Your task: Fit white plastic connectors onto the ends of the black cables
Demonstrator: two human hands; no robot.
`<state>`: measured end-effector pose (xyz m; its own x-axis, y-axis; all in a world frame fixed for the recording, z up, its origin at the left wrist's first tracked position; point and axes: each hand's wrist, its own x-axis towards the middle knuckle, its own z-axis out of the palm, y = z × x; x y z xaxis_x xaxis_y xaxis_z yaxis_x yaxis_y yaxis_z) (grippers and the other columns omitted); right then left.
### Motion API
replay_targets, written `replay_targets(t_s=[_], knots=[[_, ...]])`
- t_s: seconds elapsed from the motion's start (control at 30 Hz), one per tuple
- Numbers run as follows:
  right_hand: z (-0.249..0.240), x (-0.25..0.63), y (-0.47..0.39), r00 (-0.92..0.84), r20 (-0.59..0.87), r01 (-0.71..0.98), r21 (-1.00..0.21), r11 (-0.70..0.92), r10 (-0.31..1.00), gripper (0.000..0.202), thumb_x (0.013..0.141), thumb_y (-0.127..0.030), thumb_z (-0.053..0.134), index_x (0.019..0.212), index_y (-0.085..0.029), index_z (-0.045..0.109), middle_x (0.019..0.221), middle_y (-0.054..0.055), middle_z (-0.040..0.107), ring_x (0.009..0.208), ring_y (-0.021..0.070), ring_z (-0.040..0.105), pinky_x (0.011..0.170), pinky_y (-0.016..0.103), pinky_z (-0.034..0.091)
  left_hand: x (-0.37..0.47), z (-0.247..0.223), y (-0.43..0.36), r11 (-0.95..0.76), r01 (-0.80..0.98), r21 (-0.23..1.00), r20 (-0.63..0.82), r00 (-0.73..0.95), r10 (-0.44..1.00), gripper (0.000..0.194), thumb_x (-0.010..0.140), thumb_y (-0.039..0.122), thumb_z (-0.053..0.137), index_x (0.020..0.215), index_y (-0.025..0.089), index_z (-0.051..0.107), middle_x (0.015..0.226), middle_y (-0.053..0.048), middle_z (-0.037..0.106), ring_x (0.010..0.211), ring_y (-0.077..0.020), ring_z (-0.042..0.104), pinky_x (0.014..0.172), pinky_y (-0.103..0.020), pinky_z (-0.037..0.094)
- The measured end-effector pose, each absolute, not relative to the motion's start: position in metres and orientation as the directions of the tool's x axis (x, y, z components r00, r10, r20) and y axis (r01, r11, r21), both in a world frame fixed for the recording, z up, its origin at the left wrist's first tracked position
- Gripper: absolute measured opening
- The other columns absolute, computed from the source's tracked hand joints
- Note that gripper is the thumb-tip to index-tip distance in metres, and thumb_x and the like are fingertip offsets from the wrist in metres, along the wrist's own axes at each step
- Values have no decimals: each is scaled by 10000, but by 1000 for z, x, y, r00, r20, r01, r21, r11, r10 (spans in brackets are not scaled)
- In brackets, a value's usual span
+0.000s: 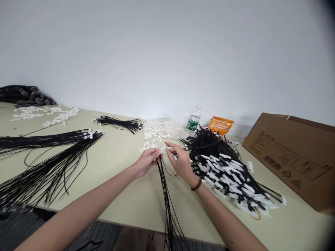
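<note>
The left hand (149, 162) is closed, thumb pressed against the fingers, on the upper end of a bundle of black cords (164, 190); from this grip the cords hang downward, toward the wearer, and pass over the table's front edge. A small white connector (163, 149) lies at the left fingertips, in the gap between the two hands. The right hand (180, 164) is just to the right of the grip, fingers bent and thumb near the index finger; whether it pinches anything cannot be told. One thin cord loops below the gap between the hands, its far end hidden by the right hand. A brown band (196, 184) circles the right wrist. Just beyond the grip are loose white pieces (149, 143) and a clear plastic bag (167, 127) containing more of them. Beyond and right of the grip stands a bottle (194, 119) with a green label, an orange packet (221, 124) farther right. Right of the right hand lies a large pile of black cords with white ends (227, 174); past it, a cardboard box (293, 157). Well left of the grip, further cord bundles (57, 158) rest on the table (117, 195).
</note>
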<state>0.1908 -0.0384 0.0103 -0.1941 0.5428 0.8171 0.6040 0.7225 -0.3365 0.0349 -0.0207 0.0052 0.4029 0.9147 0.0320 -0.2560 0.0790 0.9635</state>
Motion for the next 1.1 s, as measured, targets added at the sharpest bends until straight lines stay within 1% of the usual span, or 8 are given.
replay_targets(t_s=[0.17, 0.43, 0.5, 0.57, 0.67, 0.77, 0.97, 1.1], knots=[[13, 192, -37, -210, 758, 458, -483, 747, 618, 101, 845, -179, 457, 747, -207, 453, 986, 81, 657, 894, 145, 626, 727, 279, 524, 35, 6, -22, 108, -270, 957, 14, 415, 909, 291, 630, 378, 700, 681, 123, 570, 671, -9, 529, 559, -70, 419, 505, -214, 256], [10, 197, -33, -210, 764, 478, -464, 746, 610, 88, 845, -188, 471, 759, -200, 488, 947, 75, 660, 880, 152, 627, 756, 301, 517, 35, 6, -21, 140, -273, 952, -6, 439, 898, 258, 633, 339, 696, 684, 117, 576, 676, -19, 534, 562, -72, 438, 509, -212, 274], [12, 197, -35, -192, 798, 526, -409, 746, 572, 46, 846, -198, 484, 811, -196, 513, 988, 87, 648, 924, 165, 613, 803, 328, 506, 34, 6, -20, 150, -283, 947, -14, 430, 903, 254, 634, 334, 697, 681, 119, 569, 678, -17, 534, 561, -71, 441, 508, -212, 276], [15, 196, -39, -218, 838, 586, -297, 754, 500, 67, 842, -203, 499, 896, -193, 537, 1064, 100, 614, 1015, 184, 567, 876, 372, 473, 34, 5, -19, 157, -298, 942, -19, 420, 907, 254, 635, 332, 699, 682, 122, 564, 673, -15, 533, 561, -72, 445, 509, -211, 280], [19, 195, -46, -391, 827, 626, -82, 775, 403, 154, 819, -185, 524, 965, -210, 569, 1147, 84, 564, 1115, 210, 477, 934, 413, 426, 32, 3, -17, 164, -332, 929, -16, 406, 914, 255, 638, 336, 702, 686, 125, 566, 646, -5, 517, 566, -73, 453, 519, -208, 296], [19, 193, -50, -531, 766, 632, 73, 771, 362, 184, 802, -149, 528, 959, -219, 596, 1129, 64, 572, 1114, 219, 452, 914, 409, 427, 32, 4, -16, 159, -363, 918, -8, 385, 923, 259, 630, 335, 711, 700, 123, 578, 673, -11, 530, 588, -76, 468, 532, -208, 313], [14, 194, -45, -594, 764, 612, 229, 757, 250, 184, 822, -119, 526, 968, -205, 596, 992, 32, 635, 981, 177, 498, 863, 359, 436, 32, 2, -15, 186, -372, 909, -20, 406, 914, 264, 620, 327, 722, 680, 122, 567, 625, 4, 512, 562, -70, 457, 527, -205, 315], [14, 196, -43, -639, 737, 582, 275, 765, 221, 166, 838, -120, 509, 959, -191, 597, 947, 37, 648, 943, 173, 519, 844, 359, 442, 32, -1, -14, 193, -355, 915, -26, 426, 905, 272, 614, 330, 727, 682, 123, 565, 613, 5, 509, 560, -71, 457, 518, -203, 308]])
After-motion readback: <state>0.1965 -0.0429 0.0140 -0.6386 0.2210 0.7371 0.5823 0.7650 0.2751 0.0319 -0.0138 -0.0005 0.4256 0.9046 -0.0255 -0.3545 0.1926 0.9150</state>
